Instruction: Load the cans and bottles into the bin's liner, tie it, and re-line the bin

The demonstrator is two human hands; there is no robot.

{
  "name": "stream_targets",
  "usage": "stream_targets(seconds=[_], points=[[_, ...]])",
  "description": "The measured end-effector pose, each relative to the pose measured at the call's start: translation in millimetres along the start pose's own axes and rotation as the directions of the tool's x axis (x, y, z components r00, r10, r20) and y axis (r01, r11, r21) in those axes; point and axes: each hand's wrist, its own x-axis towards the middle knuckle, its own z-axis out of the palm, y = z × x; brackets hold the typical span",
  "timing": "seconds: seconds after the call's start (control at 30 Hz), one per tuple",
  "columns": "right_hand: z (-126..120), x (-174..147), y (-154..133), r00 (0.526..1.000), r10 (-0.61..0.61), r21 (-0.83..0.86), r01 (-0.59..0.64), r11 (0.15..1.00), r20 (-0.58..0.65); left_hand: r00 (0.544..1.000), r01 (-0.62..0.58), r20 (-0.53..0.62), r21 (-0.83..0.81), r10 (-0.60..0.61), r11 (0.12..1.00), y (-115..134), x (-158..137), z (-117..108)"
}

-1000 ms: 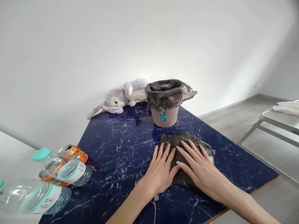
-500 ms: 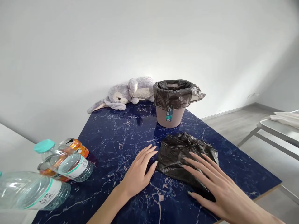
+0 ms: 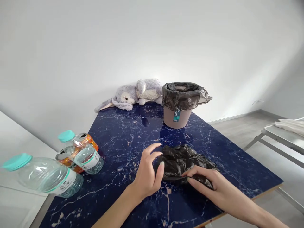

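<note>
A crumpled black plastic bag (image 3: 178, 161) lies on the blue marbled table (image 3: 118, 142) in front of me. My right hand (image 3: 211, 182) pinches the bag's near edge between thumb and forefinger. At the bag's left side is my left hand (image 3: 150, 171), its fingers curved and apart with nothing in them; whether the fingertips touch the bag I cannot tell. Behind the bag stands a pinkish trash bin (image 3: 169, 117) with a black liner (image 3: 177, 98) folded over its rim.
Left on the table stand two clear bottles with teal caps, a larger one (image 3: 45, 177) and a smaller one (image 3: 87, 158), beside orange cans (image 3: 93, 141). A grey plush rabbit (image 3: 128, 95) lies against the wall. Right of the table is a metal-framed stand (image 3: 280, 136).
My right hand has gone from lying flat with spread fingers to pinching the bag's edge. My left hand has lifted and curled slightly. The bag is more bunched, and the view has shifted.
</note>
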Motion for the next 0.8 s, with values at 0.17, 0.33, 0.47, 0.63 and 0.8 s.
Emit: stream_targets(seconds=[0.17, 0.33, 0.47, 0.63, 0.8], points=[[-14, -1, -12, 0.947, 0.321, 0.461, -0.297, 0.836, 0.028, 0.924, -0.338, -0.113, 0.202, 0.365, 0.919, 20, 0, 1], [-30, 6, 10, 0.899, 0.437, 0.552, -0.369, 0.748, 0.009, 0.872, -0.405, 0.387, 0.226, 0.300, 0.886, 36, 6, 8], [-31, 3, 20, 0.890, 0.113, 0.118, -0.067, 0.991, -0.442, 0.793, -0.217, 0.606, 0.187, 0.061, 0.958, 36, 9, 13], [1, -12, -6, 0.720, -0.525, -0.632, 0.156, 0.759, -0.453, 0.753, -0.051, 0.655, 0.143, -0.056, 0.988, 35, 8, 16], [46, 8, 1, 0.777, -0.599, -0.858, 0.164, 0.487, -0.191, 0.723, 0.015, 0.681, 0.150, -0.114, 0.989, 37, 11, 17]])
